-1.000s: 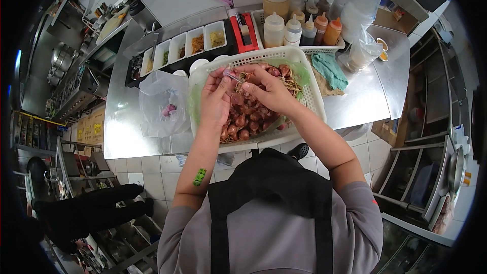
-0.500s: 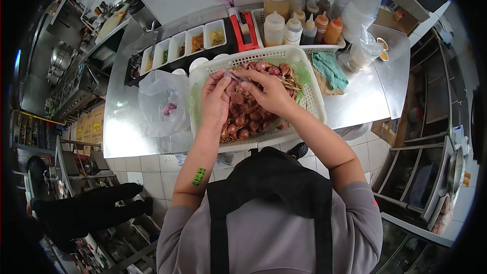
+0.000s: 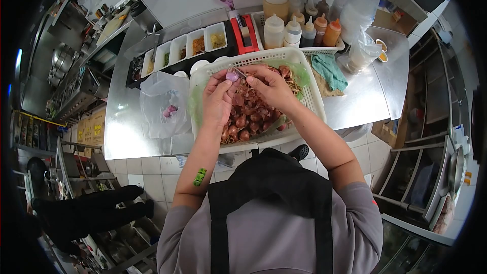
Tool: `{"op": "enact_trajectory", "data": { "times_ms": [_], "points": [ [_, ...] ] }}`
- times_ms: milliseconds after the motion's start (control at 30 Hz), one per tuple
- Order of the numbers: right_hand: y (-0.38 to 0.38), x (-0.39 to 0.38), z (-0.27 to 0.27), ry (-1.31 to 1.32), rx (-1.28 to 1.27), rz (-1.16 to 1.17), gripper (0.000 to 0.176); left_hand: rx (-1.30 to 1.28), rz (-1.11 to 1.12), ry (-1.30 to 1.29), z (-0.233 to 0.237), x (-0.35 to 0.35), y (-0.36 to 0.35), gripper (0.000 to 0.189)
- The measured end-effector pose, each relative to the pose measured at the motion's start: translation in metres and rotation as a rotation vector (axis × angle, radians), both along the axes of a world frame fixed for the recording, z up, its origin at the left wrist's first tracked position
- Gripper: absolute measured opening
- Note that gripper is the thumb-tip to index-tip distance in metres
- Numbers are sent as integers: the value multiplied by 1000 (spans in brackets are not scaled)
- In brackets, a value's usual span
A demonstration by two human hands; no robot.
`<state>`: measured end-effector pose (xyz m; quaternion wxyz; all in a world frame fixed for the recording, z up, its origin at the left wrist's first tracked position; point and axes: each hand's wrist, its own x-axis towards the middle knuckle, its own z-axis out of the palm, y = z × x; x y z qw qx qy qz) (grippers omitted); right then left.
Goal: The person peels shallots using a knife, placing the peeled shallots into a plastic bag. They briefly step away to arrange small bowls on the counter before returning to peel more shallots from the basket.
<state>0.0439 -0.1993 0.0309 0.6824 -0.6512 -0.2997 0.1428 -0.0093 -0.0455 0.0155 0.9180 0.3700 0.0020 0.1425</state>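
Note:
Over the white basket [image 3: 320, 102], my left hand [image 3: 219, 96] pinches a pale purple peeled shallot [image 3: 233, 76]. My right hand [image 3: 270, 89] grips a small knife [image 3: 239, 72], its thin blade beside the shallot. Under both hands, the basket holds many red-brown shallots [image 3: 244, 123] with loose skins and dry roots, lying on green plastic. A clear plastic container [image 3: 152, 102] stands left of the basket, with a few purple shallots [image 3: 170, 111] inside.
Behind are small tubs of seasonings [image 3: 198, 45], a red tape dispenser [image 3: 247, 40] and sauce bottles [image 3: 292, 31]. A green cloth [image 3: 329, 71] and a plastic bag [image 3: 361, 48] are at the right. Another person in dark clothes [image 3: 91, 208] is at the lower left.
The purple shallot now shows between my left fingers, where they hid it before. My right hand has shifted slightly, and the knife blade is turned more upward.

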Motion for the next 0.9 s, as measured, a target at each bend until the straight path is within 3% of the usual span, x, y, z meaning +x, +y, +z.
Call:
{"op": "enact_trajectory", "data": {
  "times_ms": [100, 167, 300, 367, 600, 667, 900],
  "points": [
    [0, 2, -2, -94, 10, -61, 28, 6, -19, -2, 3, -1, 1, 24],
    [-3, 2, 3, 124, -3, -33, 29, 13, -20, -2, 3, -1, 2, 25],
    [-6, 2, 8, 121, 5, 9, 33, -13, 9, -12, 4, 0, 2, 27],
    [-11, -2, 14, 352, -11, 186, 35, -25, 10, -6, 5, -1, 2, 28],
    [-5, -2, 9, 236, -64, 177, 36, 26, 34, -14, -5, 0, 1, 26],
    [-1, 1, 0, -32, 41, 108, 36, 58, 56, -10, -7, 0, 2, 26],
    [-12, 4, 13, 109, -51, 53, 35, 53, 42, -8, 3, -1, 1, 21]
  ]
}}
